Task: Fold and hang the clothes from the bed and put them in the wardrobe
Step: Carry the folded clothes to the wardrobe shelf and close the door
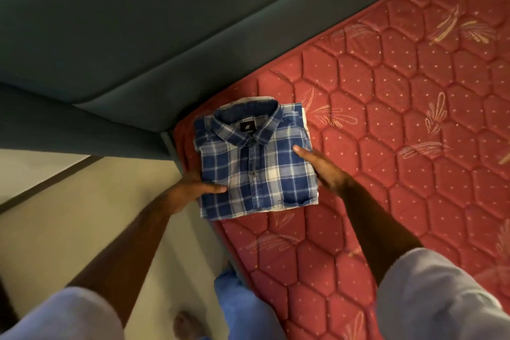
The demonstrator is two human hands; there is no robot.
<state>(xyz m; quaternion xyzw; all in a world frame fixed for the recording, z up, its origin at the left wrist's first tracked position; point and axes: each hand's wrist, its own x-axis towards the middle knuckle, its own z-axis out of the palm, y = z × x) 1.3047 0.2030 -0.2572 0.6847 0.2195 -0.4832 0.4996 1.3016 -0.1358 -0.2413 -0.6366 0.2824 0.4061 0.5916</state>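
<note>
A blue and white checked shirt (256,163), folded into a square with its collar up, lies at the corner of the red quilted mattress (400,119). A white garment edge shows under it. My left hand (197,188) grips the shirt's left edge, thumb on top and fingers hidden beneath. My right hand (321,167) holds the right edge, thumb lying on the cloth and fingers out of sight under the side.
A dark teal padded headboard (138,36) runs along the mattress's far side. Beige floor (82,215) lies left of the bed, where my blue trouser leg (242,309) and a bare foot (187,326) stand.
</note>
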